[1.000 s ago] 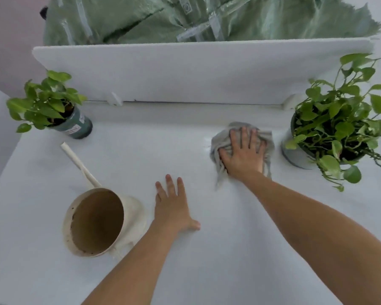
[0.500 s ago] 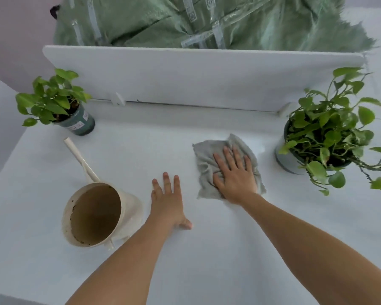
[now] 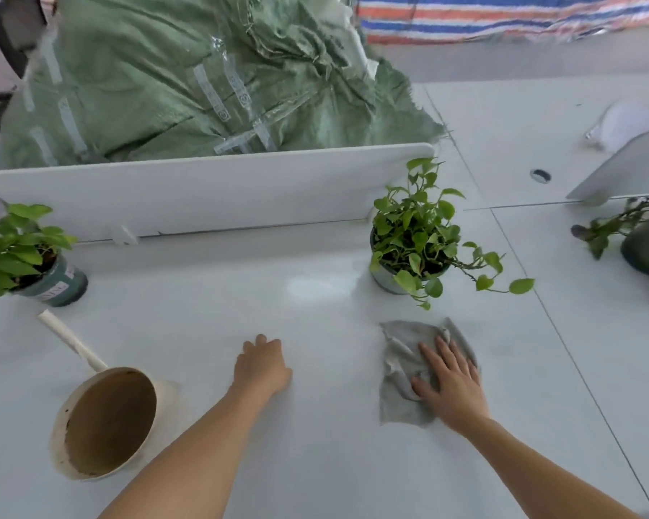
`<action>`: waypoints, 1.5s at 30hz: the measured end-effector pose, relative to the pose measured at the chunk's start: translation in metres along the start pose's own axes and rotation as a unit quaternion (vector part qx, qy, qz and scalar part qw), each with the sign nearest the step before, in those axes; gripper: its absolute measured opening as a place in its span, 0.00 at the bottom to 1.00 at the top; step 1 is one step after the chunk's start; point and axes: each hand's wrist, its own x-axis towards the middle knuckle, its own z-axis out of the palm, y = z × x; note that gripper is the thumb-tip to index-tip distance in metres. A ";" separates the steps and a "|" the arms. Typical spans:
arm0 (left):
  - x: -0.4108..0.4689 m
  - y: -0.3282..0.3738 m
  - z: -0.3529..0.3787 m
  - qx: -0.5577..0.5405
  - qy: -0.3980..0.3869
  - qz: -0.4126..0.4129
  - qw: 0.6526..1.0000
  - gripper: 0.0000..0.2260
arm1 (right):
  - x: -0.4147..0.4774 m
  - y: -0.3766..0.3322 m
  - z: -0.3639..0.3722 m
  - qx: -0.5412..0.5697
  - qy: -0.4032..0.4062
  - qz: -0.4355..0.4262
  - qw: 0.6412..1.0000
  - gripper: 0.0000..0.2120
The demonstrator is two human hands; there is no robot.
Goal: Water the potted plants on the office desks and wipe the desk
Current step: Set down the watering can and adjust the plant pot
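Note:
My right hand lies flat on a crumpled grey cloth, pressing it onto the white desk, in front of a leafy plant in a grey pot. My left hand rests palm down on the desk with its fingers bent under, holding nothing. Left of it a cream water scoop with a long handle lies on its side, its brown inside facing me. A second plant in a dark green pot stands at the far left edge.
A white divider panel runs along the back of the desk, with bulky green sacks piled behind it. On the neighbouring desk to the right stands a third dark-potted plant, blurred. A wet sheen shows near the divider.
My right hand has dragged the cloth back toward me and rightward, from beside the grey pot to in front of it. The view has swung right. My left hand has curled its fingers.

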 end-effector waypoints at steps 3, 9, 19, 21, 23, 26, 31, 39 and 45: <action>0.005 0.042 -0.028 -0.218 0.011 0.040 0.975 0.12 | 0.015 -0.018 -0.046 0.252 0.070 0.092 0.961 0.14; 0.034 0.132 -0.092 -0.550 0.004 0.036 0.834 0.04 | 0.060 -0.047 -0.117 0.649 0.057 0.184 0.736 0.16; 0.064 0.192 -0.109 -0.635 -0.092 0.031 0.767 0.29 | 0.081 -0.049 -0.122 0.669 0.000 0.197 0.717 0.32; 0.058 0.190 -0.107 -0.631 -0.073 0.025 0.772 0.30 | 0.084 -0.050 -0.123 0.664 -0.004 0.188 0.724 0.31; 0.052 0.183 -0.106 -0.643 -0.048 0.020 0.764 0.27 | 0.089 -0.052 -0.123 0.660 -0.015 0.176 0.730 0.29; 0.042 0.165 -0.102 -0.673 -0.011 0.004 0.740 0.22 | 0.096 -0.061 -0.125 0.655 -0.060 0.143 0.740 0.29; 0.025 0.113 -0.095 -0.701 0.067 -0.059 0.708 0.20 | 0.116 -0.098 -0.127 0.623 -0.145 0.104 0.762 0.29; -0.001 0.036 -0.085 -0.758 0.140 -0.133 0.624 0.16 | 0.154 -0.177 -0.115 0.579 -0.262 0.059 0.770 0.22; -0.012 0.004 -0.080 -0.784 0.169 -0.157 0.576 0.15 | 0.177 -0.223 -0.092 0.581 -0.330 0.048 0.742 0.18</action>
